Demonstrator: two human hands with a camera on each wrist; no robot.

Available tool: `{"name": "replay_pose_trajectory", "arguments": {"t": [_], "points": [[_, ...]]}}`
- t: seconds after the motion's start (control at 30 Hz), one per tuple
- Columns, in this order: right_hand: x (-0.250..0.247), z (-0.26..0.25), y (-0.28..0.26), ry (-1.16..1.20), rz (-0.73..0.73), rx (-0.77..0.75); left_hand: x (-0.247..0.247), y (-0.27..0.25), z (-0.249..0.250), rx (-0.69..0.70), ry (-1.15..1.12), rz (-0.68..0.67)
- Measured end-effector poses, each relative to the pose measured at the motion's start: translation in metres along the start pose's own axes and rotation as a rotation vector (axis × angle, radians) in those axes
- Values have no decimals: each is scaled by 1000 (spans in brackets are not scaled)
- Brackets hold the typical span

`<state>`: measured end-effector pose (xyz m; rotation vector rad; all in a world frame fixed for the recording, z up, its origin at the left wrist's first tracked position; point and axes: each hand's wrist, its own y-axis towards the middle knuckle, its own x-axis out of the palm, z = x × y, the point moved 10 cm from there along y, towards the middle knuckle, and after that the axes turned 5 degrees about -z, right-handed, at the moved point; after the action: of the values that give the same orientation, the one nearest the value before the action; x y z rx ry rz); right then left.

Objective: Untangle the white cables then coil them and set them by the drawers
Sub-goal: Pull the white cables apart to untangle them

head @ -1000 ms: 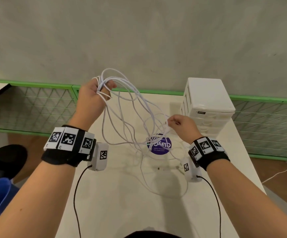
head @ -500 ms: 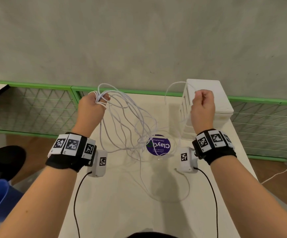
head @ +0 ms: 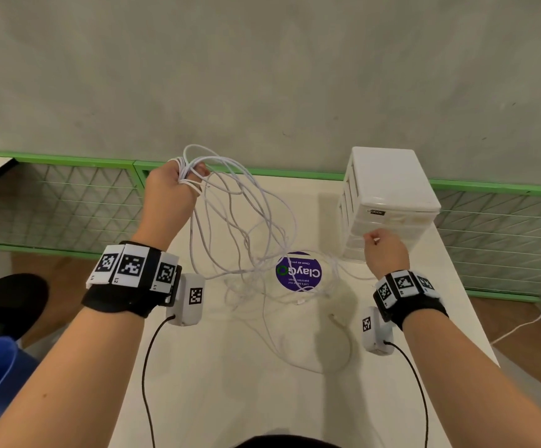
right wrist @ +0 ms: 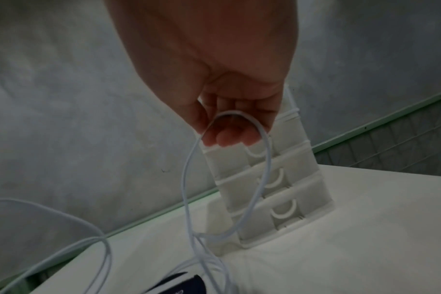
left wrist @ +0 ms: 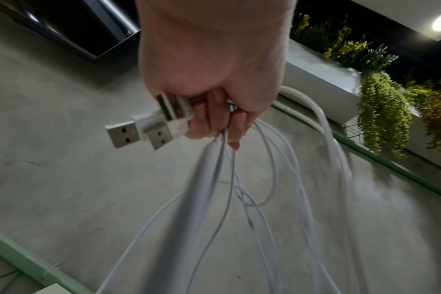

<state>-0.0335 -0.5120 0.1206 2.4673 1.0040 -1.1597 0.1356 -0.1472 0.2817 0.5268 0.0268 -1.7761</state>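
Left of the drawers (head: 389, 195), the left hand (head: 169, 198) fists the limp, light cables (head: 246, 227) by their plug ends (best hold, since strands slip and snag), while the right hand (head: 384, 253) pinches one loop just before the drawers.

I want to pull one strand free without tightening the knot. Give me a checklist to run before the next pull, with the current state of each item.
1. Left hand grips the bundle of white cables: ok.
2. USB plugs gathered at the left hand: ok.
3. Right hand holds a single strand: ok.
4. Cables untangled: not ok, loops cross above the purple sticker.
5. Strand clear of the drawers: cannot tell.
6. Loose ends on the table free: cannot tell.
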Motion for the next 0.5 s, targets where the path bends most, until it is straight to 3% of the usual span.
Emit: {"name": "replay_pose_trajectory", "arguments": {"t": [0.37,0.5], "points": [[-11,53,-9,-154,-37,241,-5,2,17,76,-1,20],[0,71,-13,-244,-134,301,-5,3,20,94,-27,26]]}}
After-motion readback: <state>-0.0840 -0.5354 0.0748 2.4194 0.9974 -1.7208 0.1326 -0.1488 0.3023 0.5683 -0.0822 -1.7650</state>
